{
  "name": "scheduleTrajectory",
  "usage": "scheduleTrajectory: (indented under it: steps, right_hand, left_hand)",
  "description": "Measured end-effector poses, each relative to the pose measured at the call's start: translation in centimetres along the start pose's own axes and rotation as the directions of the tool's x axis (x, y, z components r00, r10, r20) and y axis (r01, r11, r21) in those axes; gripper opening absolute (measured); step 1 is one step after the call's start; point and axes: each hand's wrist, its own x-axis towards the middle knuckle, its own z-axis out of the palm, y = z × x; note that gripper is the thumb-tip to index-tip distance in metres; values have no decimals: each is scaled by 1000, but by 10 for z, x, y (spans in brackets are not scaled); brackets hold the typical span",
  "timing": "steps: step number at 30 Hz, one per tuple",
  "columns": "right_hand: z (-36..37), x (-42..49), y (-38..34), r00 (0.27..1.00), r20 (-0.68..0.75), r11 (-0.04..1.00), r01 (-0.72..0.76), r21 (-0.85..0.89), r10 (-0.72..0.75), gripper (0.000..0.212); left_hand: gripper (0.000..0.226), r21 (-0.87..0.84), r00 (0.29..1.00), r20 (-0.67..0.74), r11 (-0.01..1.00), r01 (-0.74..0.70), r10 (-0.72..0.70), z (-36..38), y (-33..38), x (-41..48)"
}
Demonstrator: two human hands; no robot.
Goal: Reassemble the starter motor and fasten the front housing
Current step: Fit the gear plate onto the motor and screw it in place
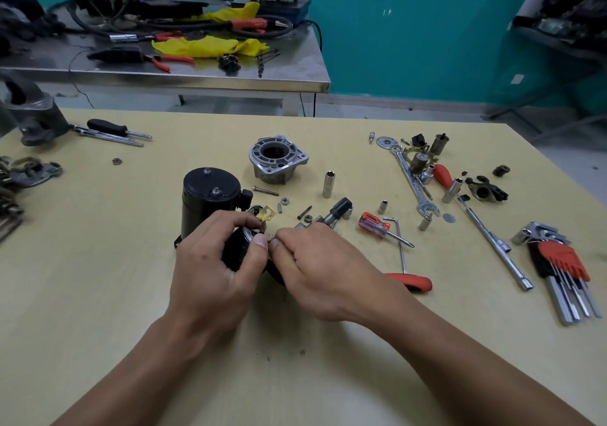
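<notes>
The black motor body [210,192] stands upright on the table [98,261], with two studs on its top face. Directly in front of it, the left hand [213,261] has its fingers curled round a black cylindrical component [237,250], thumb pressed near that component's rim. A brass plate [266,214] shows just right of the motor body, above the left thumb (whether it is held or lies on the table cannot be told). The front housing [278,159], not yet fitted, sits behind and right of the motor body, apart from it. A long bolt [265,191] and a nut [285,201] lie loose just right of the motor body. The right hand [315,261], in front and right of the motor body, pinches a small bright part [270,237] at the component's rim; the part is too small to identify.

CAUTION: The pinch is by fingertips only. A slip would likely drop the part among the loose fasteners. A nudge from the left hand could topple the unsupported motor body.
</notes>
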Motion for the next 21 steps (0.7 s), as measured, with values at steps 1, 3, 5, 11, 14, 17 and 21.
scheduleTrajectory:
  steps: [1, 3, 5, 11, 14, 17, 21]
  right_hand:
    - [0, 0, 0, 1000, -2, 1000, -2, 14, 2, 42]
    - [0, 1, 0, 1000, -12, 999, -3, 49, 3, 45]
    - [0, 1, 0, 999, -38, 997, 5, 78, -2, 48]
    - [2, -2, 3, 995, -95, 993, 20, 116, -9, 52]
    - [6, -2, 2, 992, -122, 986, 9, 166, 11, 52]
    - [13, -4, 3, 981, -189, 973, -8, 229, 52, 51]
    - [22, -6, 4, 942, -284, 921, -61, 384, 181, 43]
  left_hand:
    - [30, 7, 1000, 0, 1000, -3, 3, 0, 0, 0]
    - [31, 27, 1000, -2, 1000, -12, 12, 0, 0, -1]
    - [31, 42, 1000, -5, 999, -22, 23, 1, 1, -1]
    - [31, 38, 1000, -21, 999, -13, 13, 1, 1, -1]
    - [31, 35, 1000, -24, 999, -9, 10, 1, 1, 0]
    - [31, 30, 1000, -26, 1000, -5, 5, 1, 1, 0]
    - [30, 28, 1000, -25, 1000, -3, 4, 1, 0, 0]
